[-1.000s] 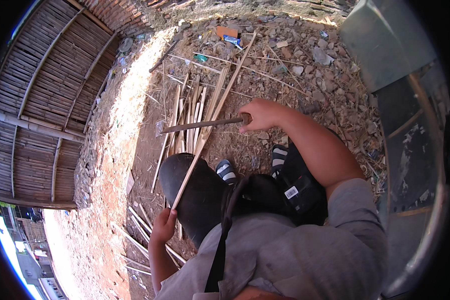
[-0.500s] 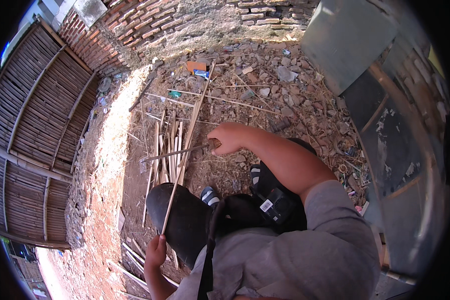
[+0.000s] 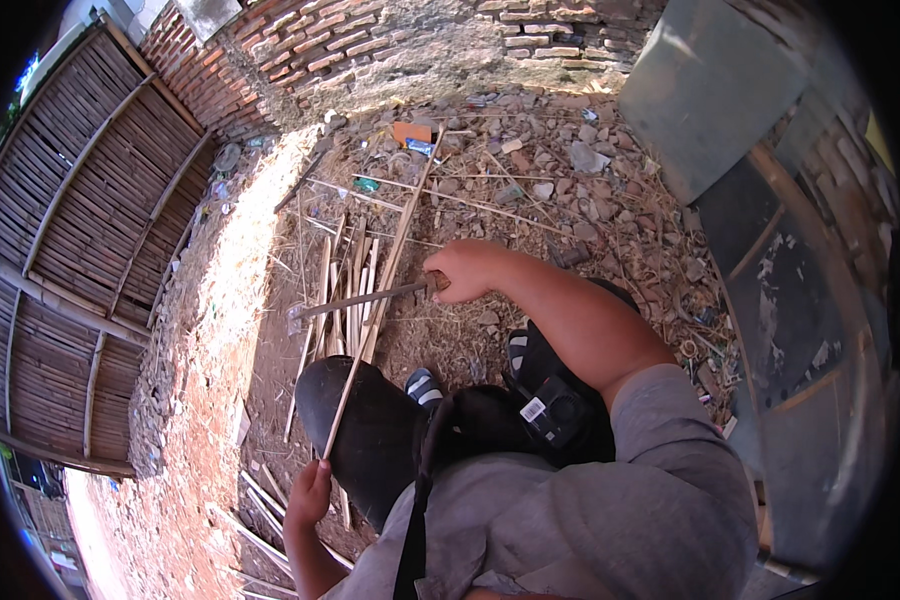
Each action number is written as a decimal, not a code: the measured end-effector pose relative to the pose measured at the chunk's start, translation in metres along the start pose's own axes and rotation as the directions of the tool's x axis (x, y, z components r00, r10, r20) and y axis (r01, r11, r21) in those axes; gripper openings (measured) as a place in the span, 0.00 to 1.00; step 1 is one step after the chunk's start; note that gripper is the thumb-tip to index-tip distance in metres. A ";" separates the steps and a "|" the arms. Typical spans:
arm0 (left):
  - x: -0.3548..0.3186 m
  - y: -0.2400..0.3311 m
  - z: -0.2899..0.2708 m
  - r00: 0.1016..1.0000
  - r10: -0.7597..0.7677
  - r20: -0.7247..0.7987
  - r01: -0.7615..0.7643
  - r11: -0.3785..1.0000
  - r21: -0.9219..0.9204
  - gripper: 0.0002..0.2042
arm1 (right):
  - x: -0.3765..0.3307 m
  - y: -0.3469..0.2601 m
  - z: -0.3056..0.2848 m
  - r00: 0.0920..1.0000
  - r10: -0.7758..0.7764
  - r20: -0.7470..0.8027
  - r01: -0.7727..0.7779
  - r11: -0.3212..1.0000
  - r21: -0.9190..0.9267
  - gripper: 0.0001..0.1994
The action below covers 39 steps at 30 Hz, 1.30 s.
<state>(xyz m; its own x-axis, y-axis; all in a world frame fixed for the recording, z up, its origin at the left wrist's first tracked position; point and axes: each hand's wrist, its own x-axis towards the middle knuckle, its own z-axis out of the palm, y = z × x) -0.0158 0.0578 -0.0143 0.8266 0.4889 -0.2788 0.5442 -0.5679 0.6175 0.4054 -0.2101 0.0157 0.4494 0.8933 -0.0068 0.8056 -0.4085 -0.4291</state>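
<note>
My right hand [image 3: 460,270] is closed round the wooden handle of a long knife [image 3: 358,299], whose blade points left. That blade lies across a long, thin bamboo strip [image 3: 402,232]; the strip runs from my left side over my left knee and out towards the rubble. My left hand [image 3: 308,494] pinches the strip's near end, beside the knee. Several pale split bamboo strips [image 3: 328,285] lie in a loose bundle on the ground, beyond the knee and partly under the blade.
More strips [image 3: 260,520] lie beside my left forearm. Broken stones and litter [image 3: 580,190] cover the ground up to a brick wall [image 3: 320,50]. A bamboo slat panel [image 3: 80,220] stands at left, dark boards [image 3: 770,290] at right. A black device [image 3: 555,412] rests on my lap.
The view has shifted slightly, so the surroundings sit a little further right. Both hands keep their grips, and the knife still lies across the strip, with hardly any movement.
</note>
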 end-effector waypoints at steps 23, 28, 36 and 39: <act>0.015 0.003 0.000 0.998 -0.052 0.044 0.051 0.999 0.016 0.25 | 0.006 0.024 0.014 0.999 0.012 0.035 -0.014 0.996 0.085 0.19; 0.017 0.003 -0.001 0.992 -0.099 0.073 0.102 0.994 -0.045 0.25 | 0.003 0.021 0.014 1.000 0.010 0.008 -0.011 0.999 0.048 0.19; 0.017 0.010 0.004 0.999 -0.031 0.032 0.032 0.999 -0.024 0.25 | 0.006 0.025 0.006 0.989 0.142 0.049 -0.143 0.989 0.037 0.18; 0.013 0.014 0.004 1.000 -0.007 -0.008 0.007 0.998 0.067 0.26 | 0.014 0.039 0.014 0.976 0.219 -0.014 -0.216 0.969 0.120 0.18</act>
<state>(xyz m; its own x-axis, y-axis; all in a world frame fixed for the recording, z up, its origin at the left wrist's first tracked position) 0.0038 0.0535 -0.0121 0.8219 0.4976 -0.2772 0.5584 -0.6078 0.5646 0.4382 -0.2110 -0.0140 0.6204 0.7793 -0.0884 0.6371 -0.5665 -0.5226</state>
